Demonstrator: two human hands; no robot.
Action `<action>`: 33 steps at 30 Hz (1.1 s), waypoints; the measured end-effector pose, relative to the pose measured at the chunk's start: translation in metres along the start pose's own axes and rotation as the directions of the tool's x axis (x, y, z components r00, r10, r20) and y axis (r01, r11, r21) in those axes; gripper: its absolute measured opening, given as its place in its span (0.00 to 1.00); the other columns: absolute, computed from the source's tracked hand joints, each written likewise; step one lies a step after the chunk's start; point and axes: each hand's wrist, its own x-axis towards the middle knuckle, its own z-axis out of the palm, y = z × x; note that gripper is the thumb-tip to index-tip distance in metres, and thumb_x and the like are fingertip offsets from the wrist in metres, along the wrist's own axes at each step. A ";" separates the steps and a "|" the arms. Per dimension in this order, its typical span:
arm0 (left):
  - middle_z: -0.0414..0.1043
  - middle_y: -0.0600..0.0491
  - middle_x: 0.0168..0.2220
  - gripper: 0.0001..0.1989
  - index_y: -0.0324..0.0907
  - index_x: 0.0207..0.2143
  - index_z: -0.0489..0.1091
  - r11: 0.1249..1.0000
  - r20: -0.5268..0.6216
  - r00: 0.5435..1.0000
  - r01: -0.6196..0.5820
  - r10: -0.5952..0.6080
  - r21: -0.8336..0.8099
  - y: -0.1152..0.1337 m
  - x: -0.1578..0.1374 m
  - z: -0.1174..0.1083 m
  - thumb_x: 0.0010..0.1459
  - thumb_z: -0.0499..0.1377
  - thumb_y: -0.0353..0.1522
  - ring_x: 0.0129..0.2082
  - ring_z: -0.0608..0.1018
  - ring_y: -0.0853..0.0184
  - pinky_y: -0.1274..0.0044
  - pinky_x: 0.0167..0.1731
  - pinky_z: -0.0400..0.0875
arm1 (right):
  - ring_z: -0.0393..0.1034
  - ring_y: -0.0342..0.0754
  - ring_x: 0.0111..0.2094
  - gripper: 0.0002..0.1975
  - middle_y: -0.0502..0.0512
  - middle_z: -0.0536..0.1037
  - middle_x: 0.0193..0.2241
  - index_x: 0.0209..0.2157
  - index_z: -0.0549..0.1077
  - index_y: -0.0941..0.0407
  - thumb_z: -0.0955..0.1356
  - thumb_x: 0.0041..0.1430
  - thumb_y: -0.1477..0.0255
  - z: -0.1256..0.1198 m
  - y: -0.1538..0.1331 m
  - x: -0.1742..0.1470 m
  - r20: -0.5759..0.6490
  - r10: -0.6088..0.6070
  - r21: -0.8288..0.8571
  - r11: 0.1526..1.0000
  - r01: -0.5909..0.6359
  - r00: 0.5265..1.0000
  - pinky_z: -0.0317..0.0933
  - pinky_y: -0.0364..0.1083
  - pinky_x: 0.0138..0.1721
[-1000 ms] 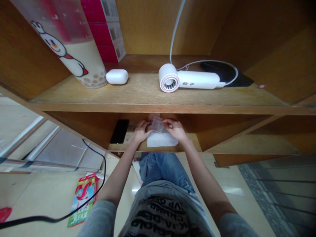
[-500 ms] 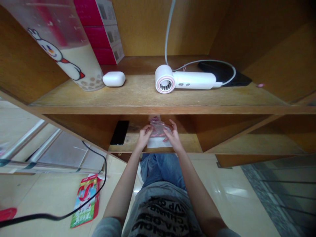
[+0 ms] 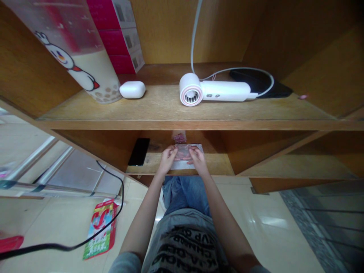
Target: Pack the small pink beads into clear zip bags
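Note:
Between my hands is a small clear plastic bag [image 3: 183, 152], held by its two sides above the lower shelf. My left hand [image 3: 168, 158] pinches its left edge, and my right hand [image 3: 197, 158] pinches the right edge with fingers curled in. Beneath the bag lies a white sheet [image 3: 182, 165], partly covered by the bag and my fingers. Just behind sits a clear packet of small pink pieces [image 3: 179, 137], too small to make out. A black phone [image 3: 139, 151] rests left of my left hand.
Above my hands, the upper shelf edge [image 3: 187, 125] runs across. On that shelf are a white hair dryer [image 3: 224, 91] with a cable, a white earbud case [image 3: 132, 90], a bubble tea cup [image 3: 106, 76] and pink boxes [image 3: 113, 41]. A black cable [image 3: 113, 218] hangs at left.
My right hand's fingers have closed in from a spread pose onto the bag's edge. The bag now lies lower and flatter, leaving the pink packet behind it in fuller view.

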 end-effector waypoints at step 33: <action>0.68 0.58 0.23 0.17 0.41 0.35 0.60 0.998 0.030 0.999 -0.031 0.030 0.046 -0.007 0.002 0.011 0.52 0.55 0.45 0.19 0.75 0.69 0.77 0.18 0.72 | 0.66 0.44 0.25 0.10 0.49 0.73 0.22 0.27 0.71 0.56 0.67 0.50 0.64 -0.008 -0.001 0.013 0.021 -0.223 -0.045 0.974 0.224 0.975 0.60 0.42 0.28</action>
